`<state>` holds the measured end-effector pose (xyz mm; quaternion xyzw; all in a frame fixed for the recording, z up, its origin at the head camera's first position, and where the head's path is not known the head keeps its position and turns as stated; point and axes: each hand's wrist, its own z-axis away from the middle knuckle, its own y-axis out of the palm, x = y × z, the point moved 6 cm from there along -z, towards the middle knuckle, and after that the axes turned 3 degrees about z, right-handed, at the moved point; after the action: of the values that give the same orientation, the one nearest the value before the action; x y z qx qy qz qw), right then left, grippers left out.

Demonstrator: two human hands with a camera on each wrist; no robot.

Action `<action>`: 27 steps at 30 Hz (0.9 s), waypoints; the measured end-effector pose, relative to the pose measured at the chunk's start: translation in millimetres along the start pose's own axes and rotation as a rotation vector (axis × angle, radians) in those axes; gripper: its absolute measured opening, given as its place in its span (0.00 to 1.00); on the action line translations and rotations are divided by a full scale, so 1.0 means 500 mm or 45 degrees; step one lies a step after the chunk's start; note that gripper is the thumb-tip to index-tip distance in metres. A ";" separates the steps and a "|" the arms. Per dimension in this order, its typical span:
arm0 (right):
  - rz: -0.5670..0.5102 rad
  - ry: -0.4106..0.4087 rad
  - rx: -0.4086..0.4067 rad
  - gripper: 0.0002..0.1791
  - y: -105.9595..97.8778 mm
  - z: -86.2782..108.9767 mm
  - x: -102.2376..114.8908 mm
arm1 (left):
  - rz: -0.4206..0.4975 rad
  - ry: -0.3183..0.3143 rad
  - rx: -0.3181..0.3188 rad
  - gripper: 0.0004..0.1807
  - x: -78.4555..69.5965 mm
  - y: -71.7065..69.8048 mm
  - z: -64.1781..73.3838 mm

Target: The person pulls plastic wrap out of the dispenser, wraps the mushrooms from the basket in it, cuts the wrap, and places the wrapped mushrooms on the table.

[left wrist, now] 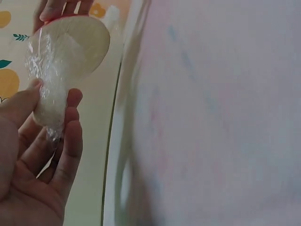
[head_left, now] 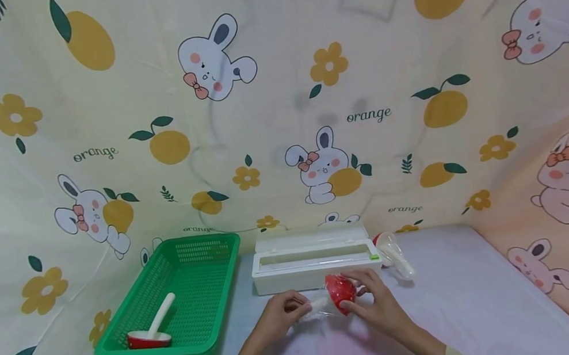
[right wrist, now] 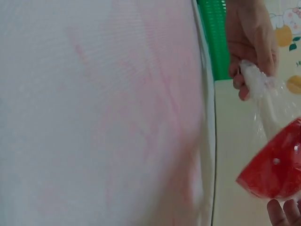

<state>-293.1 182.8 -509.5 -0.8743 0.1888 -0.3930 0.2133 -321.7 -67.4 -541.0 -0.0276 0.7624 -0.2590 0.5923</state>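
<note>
Between the two hands is a toy mushroom with a white-spotted red cap and a pale stem, wrapped in clear plastic film. My left hand pinches the film-covered stem end; in the left wrist view the thumb and fingers of that hand close around it. On the other side, my right hand grips the cap between thumb and fingers. The cap's pale flat underside faces the left wrist camera. Just behind the hands stands a white cling film dispenser with its lid raised.
A green basket at the left contains an unwrapped toy mushroom, cap down with its stem up. Right of the dispenser lies another film-wrapped mushroom. A patterned cloth hangs behind the white-covered table.
</note>
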 end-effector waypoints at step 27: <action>-0.316 0.659 -0.034 0.39 -0.032 -0.005 -0.020 | 0.215 0.027 0.012 0.14 -0.055 0.033 -0.001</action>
<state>-298.8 200.6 -506.0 -0.7640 0.1335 -0.6237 0.0969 -309.8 -43.3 -523.7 0.0424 0.7671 -0.2121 0.6040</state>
